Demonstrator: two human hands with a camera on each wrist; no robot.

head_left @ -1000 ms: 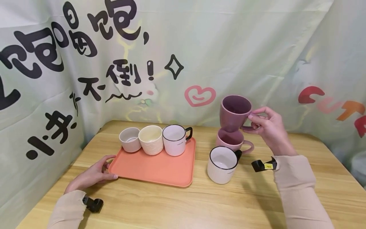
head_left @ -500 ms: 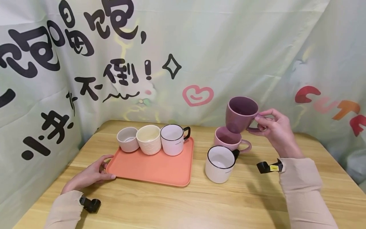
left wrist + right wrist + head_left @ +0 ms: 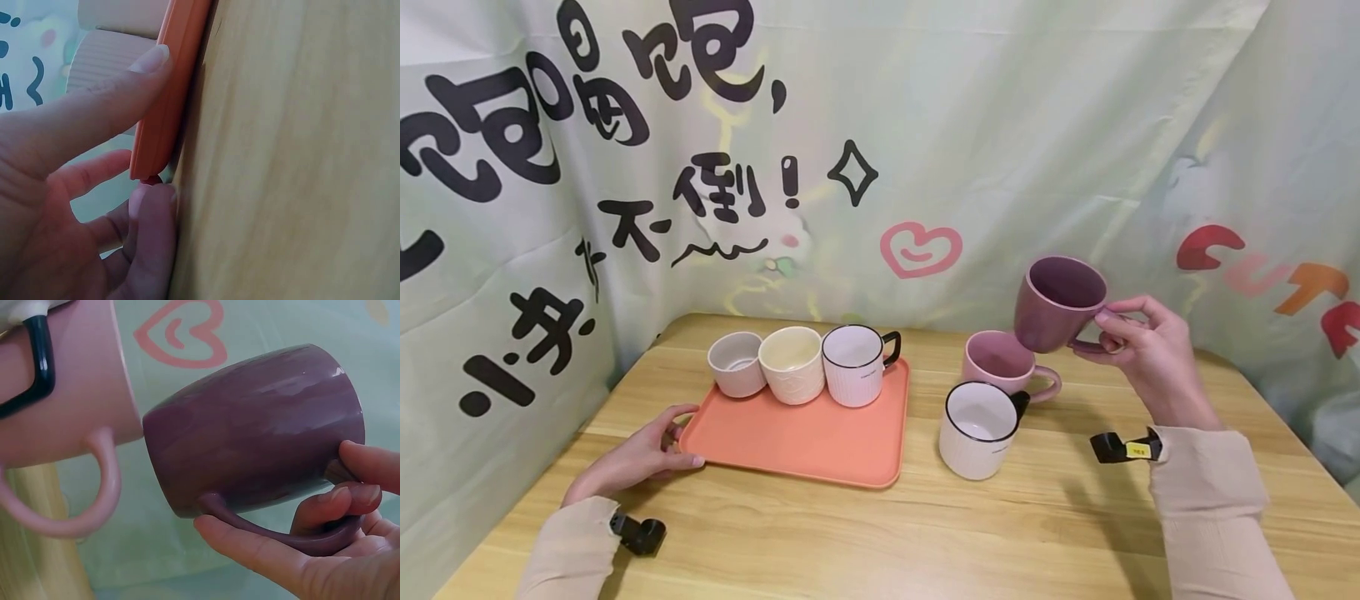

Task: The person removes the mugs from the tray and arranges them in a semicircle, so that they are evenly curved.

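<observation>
Head: right hand point(image 3: 1161, 358) grips purple mug point(image 3: 1047, 317) by handle point(image 3: 315, 544) (surest hold) — likely stiff, slick, breakable; left hand point(image 3: 638, 454) holds tray point(image 3: 805, 442).

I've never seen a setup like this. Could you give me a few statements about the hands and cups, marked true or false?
1. The right hand holds the purple mug by its handle. True.
2. The left hand is holding a cup. False: it grips the edge of the orange tray.
3. The cream cup stands between the gray cup and another mug. True.
4. The pink mug is lying on its side. False: it stands upright on the table.
5. The white mug off the tray has a black rim. True.
</observation>
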